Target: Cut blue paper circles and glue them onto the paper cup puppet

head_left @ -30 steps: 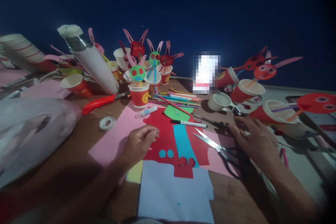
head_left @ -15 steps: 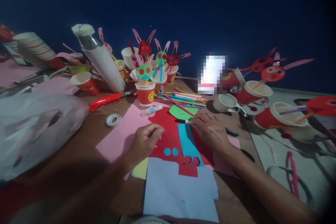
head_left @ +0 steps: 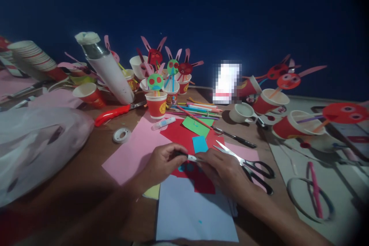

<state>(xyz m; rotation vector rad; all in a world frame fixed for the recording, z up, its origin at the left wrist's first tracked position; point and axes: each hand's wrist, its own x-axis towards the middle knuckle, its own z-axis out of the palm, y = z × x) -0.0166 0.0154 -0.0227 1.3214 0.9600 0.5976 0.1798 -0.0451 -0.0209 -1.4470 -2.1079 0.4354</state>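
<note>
Your marker (head_left: 191, 157) has risen off the red paper (head_left: 178, 138), your left hand (head_left: 163, 160) and right hand (head_left: 224, 166) each pinching it; blue circles (head_left: 181, 168) are cut, the cap (head_left: 181, 153) apparently not yet off

A white flask (head_left: 111, 77) stands toward the back left of the desk (head_left: 96, 155), with a stack of paper cups (head_left: 34, 55) farther left. A red-handled knife (head_left: 113, 115) lies near a white tape roll (head_left: 121, 135), and a pale plastic bag (head_left: 49, 138) bulges at the left edge. Right of centre sits a white mug (head_left: 241, 113), near a pixelated bright patch, perhaps a screen (head_left: 226, 82), before a dark blue wall (head_left: 184, 4).
</note>
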